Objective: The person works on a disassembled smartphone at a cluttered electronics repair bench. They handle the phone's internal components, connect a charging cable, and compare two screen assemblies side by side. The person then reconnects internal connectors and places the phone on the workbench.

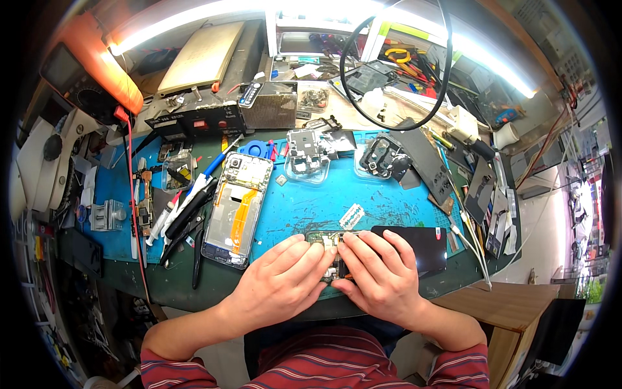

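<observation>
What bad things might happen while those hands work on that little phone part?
Both the left hand and the right hand press on the opened phone part; too much force might crack it. A bare razor blade lies just beyond the fingers and might cut them. The black screen panel lies close beside the right hand, so a slip might scratch it.

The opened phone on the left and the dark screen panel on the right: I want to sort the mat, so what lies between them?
In the head view, both hands holding a small phone frame, with a razor blade on the blue mat just beyond.
</observation>
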Tool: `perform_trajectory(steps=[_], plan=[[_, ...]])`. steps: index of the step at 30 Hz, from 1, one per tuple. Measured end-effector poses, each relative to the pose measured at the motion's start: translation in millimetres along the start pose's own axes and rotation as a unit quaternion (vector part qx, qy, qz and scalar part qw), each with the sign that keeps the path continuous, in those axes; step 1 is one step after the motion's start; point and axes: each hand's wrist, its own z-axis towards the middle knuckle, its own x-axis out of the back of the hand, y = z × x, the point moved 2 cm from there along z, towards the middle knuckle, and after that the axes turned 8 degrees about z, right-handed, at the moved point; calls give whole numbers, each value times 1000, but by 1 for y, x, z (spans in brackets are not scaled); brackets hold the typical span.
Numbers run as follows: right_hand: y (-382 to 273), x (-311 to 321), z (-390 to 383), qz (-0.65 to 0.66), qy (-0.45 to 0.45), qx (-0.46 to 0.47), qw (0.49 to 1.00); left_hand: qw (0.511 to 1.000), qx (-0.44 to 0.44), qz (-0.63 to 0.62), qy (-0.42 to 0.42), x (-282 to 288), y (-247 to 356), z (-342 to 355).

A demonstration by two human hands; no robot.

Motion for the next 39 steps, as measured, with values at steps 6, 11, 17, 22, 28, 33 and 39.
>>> perform_trajectory(steps=[6,11,17,22,28,33,39], plan=[[-1,0,-1,-6,4,1,1000,1000,4,-13,-8,0,-2,2],[-1,0,-3,-2,25,4,1000,1000,1,-17,-3,-1,-3,-1],[1,10,-16,-1,110,-7,994,1000,-1,-2,3,-1,-1,-1],[7,26,-47,-2,177,-27,984,998,-46,8,46,3,1,-2],[4,19,-67,12,194,-45,980,997,-40,-18,55,2,6,-5],[4,18,-66,30,195,-43,979,994,-85,48,42,13,17,2],[11,32,-26,114,40,-34,992,980,-132,136,55,9,24,2]])
